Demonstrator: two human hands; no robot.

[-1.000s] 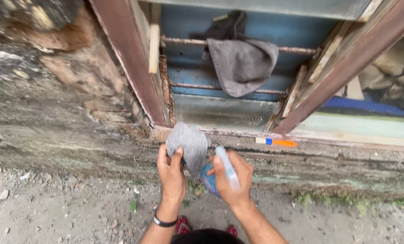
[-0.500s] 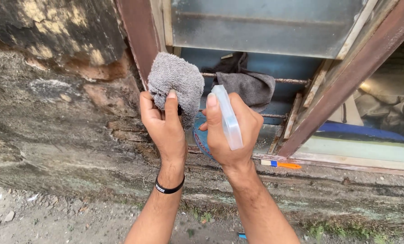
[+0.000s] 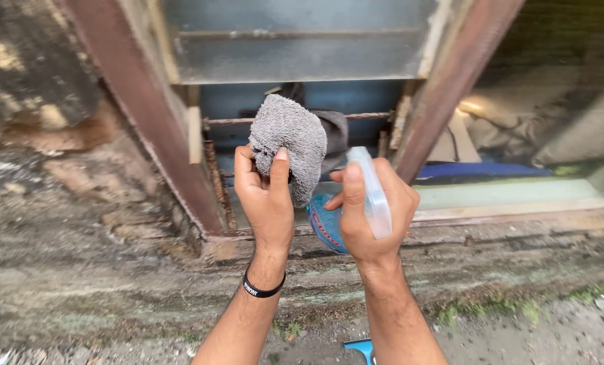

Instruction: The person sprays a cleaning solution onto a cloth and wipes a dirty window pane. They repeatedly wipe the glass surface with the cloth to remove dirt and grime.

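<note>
My left hand [image 3: 267, 196] grips a grey fluffy cloth [image 3: 290, 143] and holds it up in front of a window opening. A black band sits on that wrist. My right hand [image 3: 371, 213] is closed around a spray bottle [image 3: 329, 223] with a blue body and a clear, pale trigger head [image 3: 371, 191]. The two hands are close together, the cloth just left of the bottle's head. Both are raised before the lower edge of a louvre glass pane [image 3: 295, 40].
A rusty brown window frame [image 3: 146, 122] slants on the left and another post [image 3: 444, 88] on the right. Rusted bars [image 3: 215, 176] cross the opening, with a dark cloth [image 3: 334, 128] draped behind. The stained concrete sill and wall [image 3: 79, 270] lie below. Something blue [image 3: 361, 350] lies on the ground.
The view has tilted further up and the hands have risen with it. The cloth and bottle stay gripped; the orange and blue marker on the sill is out of view.
</note>
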